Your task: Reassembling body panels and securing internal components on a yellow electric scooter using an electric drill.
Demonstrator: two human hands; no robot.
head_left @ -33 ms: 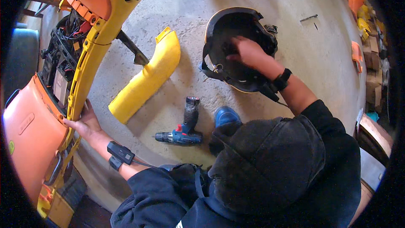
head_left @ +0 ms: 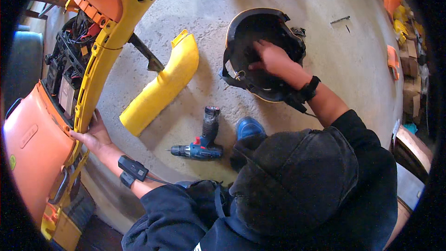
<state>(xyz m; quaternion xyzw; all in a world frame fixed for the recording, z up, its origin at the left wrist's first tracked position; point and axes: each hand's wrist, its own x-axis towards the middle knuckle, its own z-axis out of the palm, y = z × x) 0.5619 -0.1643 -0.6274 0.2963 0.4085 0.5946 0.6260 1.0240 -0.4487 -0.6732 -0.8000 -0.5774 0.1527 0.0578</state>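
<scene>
My left hand [head_left: 90,135] grips the edge of the yellow body panel [head_left: 95,72] of an opened orange and yellow vehicle at the left; a black band sits on that wrist. My right hand [head_left: 272,58] reaches palm down into a black, bowl-shaped plastic housing [head_left: 241,28] lying on the concrete floor, with its fingers spread against the inside. A blue and black cordless drill [head_left: 200,144] lies on the floor between my arms, nearer my left hand. A loose curved yellow cover [head_left: 162,83] lies beside it.
Wiring and a battery box [head_left: 67,81] show inside the opened vehicle, above an orange side panel [head_left: 32,153]. A metal stand [head_left: 146,53] juts out beneath it. My blue shoe [head_left: 248,128] is by the drill. A small metal rod [head_left: 340,19] lies far right; orange and yellow parts [head_left: 395,4] are stacked beyond.
</scene>
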